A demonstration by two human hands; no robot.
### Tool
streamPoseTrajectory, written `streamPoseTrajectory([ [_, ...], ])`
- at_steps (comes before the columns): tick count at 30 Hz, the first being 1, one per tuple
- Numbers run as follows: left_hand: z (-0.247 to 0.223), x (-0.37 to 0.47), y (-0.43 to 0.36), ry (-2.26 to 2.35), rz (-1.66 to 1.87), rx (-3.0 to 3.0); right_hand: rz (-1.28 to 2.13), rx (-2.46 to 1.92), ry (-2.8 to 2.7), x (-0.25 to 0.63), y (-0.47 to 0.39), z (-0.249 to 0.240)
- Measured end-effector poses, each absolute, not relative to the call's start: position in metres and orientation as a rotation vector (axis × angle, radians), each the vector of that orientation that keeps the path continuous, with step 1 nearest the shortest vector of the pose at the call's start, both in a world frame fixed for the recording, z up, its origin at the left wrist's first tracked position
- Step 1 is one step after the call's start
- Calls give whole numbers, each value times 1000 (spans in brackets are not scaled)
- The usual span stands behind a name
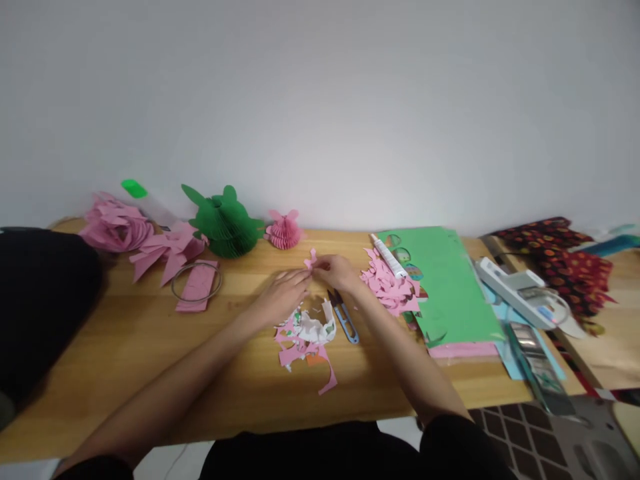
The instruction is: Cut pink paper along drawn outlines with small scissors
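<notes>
A small pink paper piece (312,256) pokes up between my fingertips over the middle of the wooden table. My left hand (286,293) has its fingers together and pinches the piece from the left. From the right, my right hand (336,272) closes thumb and fingertips on it; the exact contact is partly hidden. Just below my hands lie pink paper scraps (300,352) and a crumpled white tissue (316,328). Blue-handled thread snips (345,319) rest beside the tissue, under my right wrist.
Along the wall stand a green honeycomb-paper figure (227,223), a smaller pink one (284,230) and pink folded paper (117,223). A metal ring (174,288) lies on pink strips. Rightward are pink cutouts (387,287), a white glue tube (389,257), green sheets (447,287) and a power strip (517,293).
</notes>
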State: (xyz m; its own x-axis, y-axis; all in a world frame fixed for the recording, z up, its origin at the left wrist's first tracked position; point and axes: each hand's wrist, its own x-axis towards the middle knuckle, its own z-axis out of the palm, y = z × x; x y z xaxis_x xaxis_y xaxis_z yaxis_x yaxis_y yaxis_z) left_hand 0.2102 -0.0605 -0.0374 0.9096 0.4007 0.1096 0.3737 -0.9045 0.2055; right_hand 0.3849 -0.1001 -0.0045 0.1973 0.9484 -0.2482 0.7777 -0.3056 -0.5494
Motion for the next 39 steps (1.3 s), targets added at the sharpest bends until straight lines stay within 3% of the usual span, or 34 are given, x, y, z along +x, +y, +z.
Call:
streamPoseTrajectory([
  [10,-38,118,-64,987,197,2914,785,-2110,-1663,386,-114,24],
  [17,-21,78,-55,1402,404,2821,789,-1898,-1908,316,-105,69],
  [21,-5,65,-43,1838,310,2709,1001,-1871,-1989,267,-81,65],
  [25,-5,59,-38,1734,229,2754,1324,-1886,-1867,236,-43,37],
  [32,-13,46,-40,1590,540,2734,1451,-1932,-1632,220,-21,1],
  [39,18,15,-46,1590,1167,2596,1342,-1944,-1542,195,-16,-2],
])
